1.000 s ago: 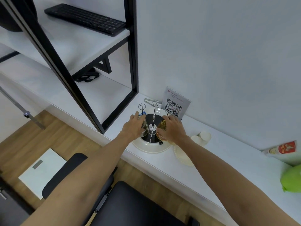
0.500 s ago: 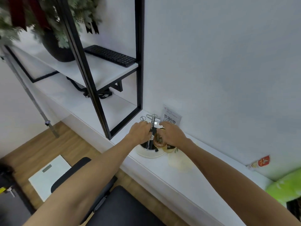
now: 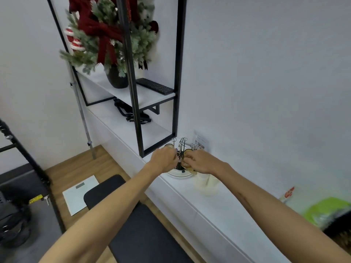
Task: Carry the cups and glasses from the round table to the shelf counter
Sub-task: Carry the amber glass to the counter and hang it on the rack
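Right now my right hand (image 3: 202, 161) grips an amber glass (image 3: 187, 164), fingers curled round it, tipped against the wire glass rack (image 3: 181, 149). My left hand (image 3: 164, 161) is curled at the rack's other side; a second glass (image 3: 168, 146) peeks just beyond it, but I cannot tell if it's held. Step in hand, I'd judge: hanging glasses on the rack pegs at the shelf counter (image 3: 218, 202). Next move needs the rim steered over a peg, then release. Rack's white base tray (image 3: 180, 174) sits near the counter's front edge. Black shelf frame (image 3: 175, 92) crowds the left; QR sign (image 3: 199, 146) and wall close behind. Open counter to the right, past a pale plate (image 3: 206, 186).
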